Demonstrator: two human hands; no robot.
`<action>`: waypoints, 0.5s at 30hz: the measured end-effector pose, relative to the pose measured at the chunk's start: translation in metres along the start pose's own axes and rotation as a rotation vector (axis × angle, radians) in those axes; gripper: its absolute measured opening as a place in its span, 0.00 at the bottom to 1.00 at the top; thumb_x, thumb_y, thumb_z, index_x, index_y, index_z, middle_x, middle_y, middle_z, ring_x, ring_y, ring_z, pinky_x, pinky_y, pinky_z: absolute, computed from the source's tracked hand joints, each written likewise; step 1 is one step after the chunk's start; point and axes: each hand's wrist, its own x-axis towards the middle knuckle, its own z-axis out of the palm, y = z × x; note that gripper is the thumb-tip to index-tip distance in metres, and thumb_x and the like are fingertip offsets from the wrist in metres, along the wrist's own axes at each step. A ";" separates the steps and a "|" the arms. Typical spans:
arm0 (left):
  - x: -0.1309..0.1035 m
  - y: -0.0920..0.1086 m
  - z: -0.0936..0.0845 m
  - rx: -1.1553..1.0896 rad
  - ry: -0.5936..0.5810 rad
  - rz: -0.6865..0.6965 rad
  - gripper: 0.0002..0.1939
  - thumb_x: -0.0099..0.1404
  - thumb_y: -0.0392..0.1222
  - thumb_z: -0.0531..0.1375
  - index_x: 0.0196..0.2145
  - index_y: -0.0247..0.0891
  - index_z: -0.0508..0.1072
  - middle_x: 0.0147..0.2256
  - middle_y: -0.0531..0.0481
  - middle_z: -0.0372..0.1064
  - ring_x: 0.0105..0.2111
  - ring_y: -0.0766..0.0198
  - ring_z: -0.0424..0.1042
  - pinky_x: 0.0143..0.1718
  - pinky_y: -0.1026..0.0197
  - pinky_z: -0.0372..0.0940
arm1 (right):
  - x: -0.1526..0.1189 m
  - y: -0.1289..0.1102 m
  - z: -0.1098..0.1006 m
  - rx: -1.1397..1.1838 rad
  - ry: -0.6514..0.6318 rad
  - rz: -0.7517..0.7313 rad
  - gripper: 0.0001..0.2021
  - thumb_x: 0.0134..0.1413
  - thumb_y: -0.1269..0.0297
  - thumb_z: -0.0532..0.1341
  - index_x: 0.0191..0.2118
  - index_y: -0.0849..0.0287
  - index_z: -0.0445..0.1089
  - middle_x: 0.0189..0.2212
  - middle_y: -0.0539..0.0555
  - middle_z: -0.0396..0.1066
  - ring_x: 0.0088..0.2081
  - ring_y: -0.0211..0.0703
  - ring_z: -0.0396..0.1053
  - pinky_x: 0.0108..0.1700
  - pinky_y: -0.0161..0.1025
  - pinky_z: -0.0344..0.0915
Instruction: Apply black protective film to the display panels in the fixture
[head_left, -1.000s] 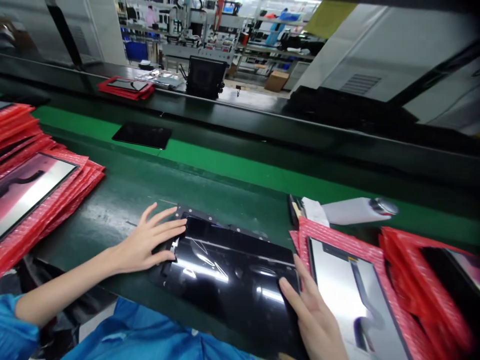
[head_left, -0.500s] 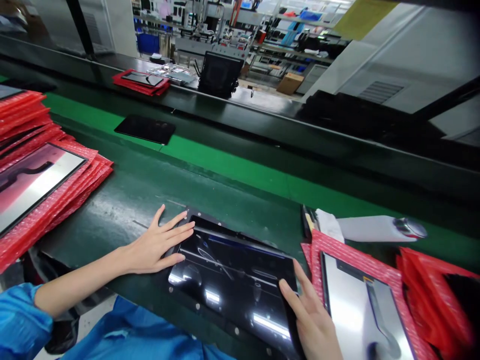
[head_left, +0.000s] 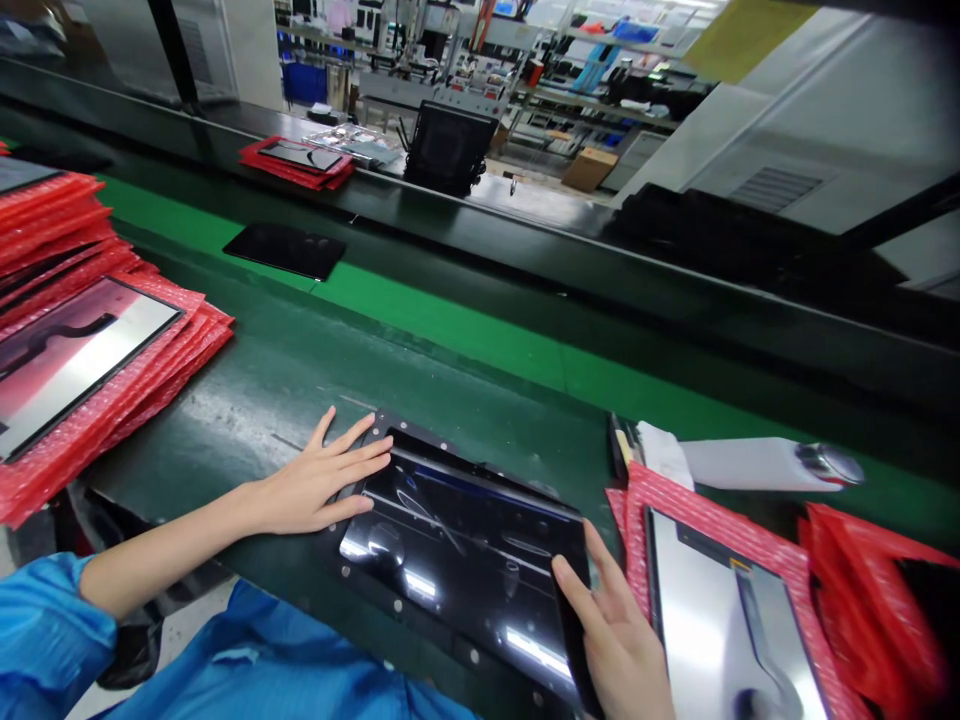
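A glossy black display panel [head_left: 457,560], covered in clear film with bright light reflections, lies on a dark plate [head_left: 436,622] dotted with round silver spots along its edges. My left hand [head_left: 315,485] rests with fingers spread over the panel's left end, fingertips on its edge and on the plate. At the opposite end, my right hand [head_left: 619,625] grips the panel's right edge, the thumb on the top face and the other fingers along the side. What lies beneath the panel is hidden.
Red bubble-wrap sleeves [head_left: 157,370] with a silver-backed screen on top are stacked at left. At right lies another silver-backed screen [head_left: 705,620] on red wrap, near a white bottle [head_left: 757,463] and more red sleeves [head_left: 862,600]. Beyond, a black panel [head_left: 285,250] lies on a green belt [head_left: 450,315].
The panel's right end and my right hand have shifted slightly left. My left hand stays on the left end. The black panel on the green belt has slid left. The view has turned slightly.
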 end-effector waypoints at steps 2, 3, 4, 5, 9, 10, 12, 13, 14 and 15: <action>-0.002 0.000 0.000 -0.024 0.003 -0.077 0.28 0.74 0.48 0.50 0.69 0.51 0.50 0.71 0.48 0.33 0.71 0.48 0.26 0.67 0.30 0.35 | -0.002 0.000 0.001 -0.016 0.012 0.001 0.48 0.41 0.43 0.69 0.68 0.57 0.58 0.66 0.54 0.57 0.68 0.59 0.52 0.66 0.50 0.55; -0.003 0.000 0.000 -0.042 0.005 -0.110 0.27 0.75 0.47 0.48 0.69 0.51 0.51 0.72 0.48 0.29 0.71 0.48 0.24 0.68 0.31 0.37 | -0.002 0.000 0.000 -0.033 0.015 0.000 0.49 0.41 0.43 0.69 0.68 0.58 0.58 0.66 0.55 0.59 0.67 0.60 0.54 0.66 0.50 0.57; -0.004 0.000 0.000 -0.062 0.003 -0.130 0.26 0.75 0.46 0.47 0.69 0.51 0.51 0.72 0.48 0.29 0.71 0.49 0.24 0.68 0.33 0.38 | -0.003 0.001 0.000 -0.054 0.013 -0.006 0.48 0.42 0.43 0.69 0.68 0.58 0.57 0.65 0.56 0.60 0.66 0.61 0.56 0.65 0.50 0.59; -0.006 0.000 -0.001 -0.083 -0.008 -0.134 0.26 0.76 0.46 0.46 0.69 0.50 0.49 0.71 0.47 0.30 0.71 0.51 0.25 0.69 0.34 0.39 | -0.003 0.002 -0.001 -0.076 0.004 -0.017 0.48 0.43 0.43 0.68 0.68 0.58 0.57 0.64 0.56 0.62 0.64 0.61 0.59 0.63 0.50 0.61; -0.009 0.001 -0.002 -0.110 -0.069 -0.080 0.27 0.76 0.45 0.45 0.70 0.48 0.46 0.71 0.47 0.31 0.71 0.53 0.27 0.70 0.36 0.38 | -0.005 0.010 -0.004 -0.121 0.009 -0.073 0.45 0.48 0.44 0.66 0.69 0.54 0.55 0.61 0.54 0.66 0.61 0.59 0.64 0.60 0.49 0.66; -0.009 0.002 -0.003 -0.106 -0.076 -0.067 0.27 0.76 0.45 0.46 0.70 0.49 0.47 0.71 0.48 0.29 0.71 0.52 0.27 0.70 0.36 0.38 | -0.006 0.011 -0.004 -0.129 0.022 -0.084 0.44 0.49 0.44 0.66 0.69 0.53 0.55 0.60 0.54 0.67 0.60 0.58 0.64 0.59 0.49 0.66; -0.009 0.001 -0.003 -0.097 -0.087 -0.042 0.27 0.75 0.44 0.48 0.70 0.51 0.48 0.71 0.49 0.25 0.71 0.50 0.25 0.70 0.35 0.37 | -0.008 0.013 -0.004 -0.144 0.029 -0.096 0.43 0.49 0.44 0.66 0.69 0.54 0.55 0.56 0.54 0.71 0.58 0.58 0.67 0.58 0.50 0.67; -0.009 0.001 -0.004 -0.092 -0.094 -0.031 0.27 0.75 0.44 0.48 0.69 0.52 0.49 0.71 0.50 0.23 0.71 0.49 0.25 0.70 0.35 0.37 | -0.008 0.013 -0.004 -0.150 0.031 -0.097 0.44 0.49 0.44 0.66 0.69 0.55 0.55 0.54 0.54 0.73 0.56 0.58 0.68 0.57 0.50 0.68; -0.008 0.001 -0.004 -0.085 -0.101 -0.024 0.28 0.75 0.44 0.49 0.69 0.52 0.49 0.71 0.50 0.21 0.71 0.48 0.24 0.70 0.34 0.36 | -0.009 0.013 -0.004 -0.151 0.034 -0.094 0.45 0.49 0.44 0.66 0.69 0.57 0.55 0.52 0.54 0.74 0.55 0.59 0.70 0.56 0.51 0.69; -0.008 0.001 -0.004 -0.077 -0.108 -0.017 0.28 0.75 0.45 0.49 0.69 0.52 0.49 0.71 0.50 0.19 0.71 0.47 0.24 0.70 0.34 0.36 | -0.009 0.014 -0.004 -0.146 0.037 -0.092 0.46 0.48 0.44 0.67 0.69 0.58 0.54 0.50 0.55 0.75 0.53 0.59 0.71 0.54 0.51 0.70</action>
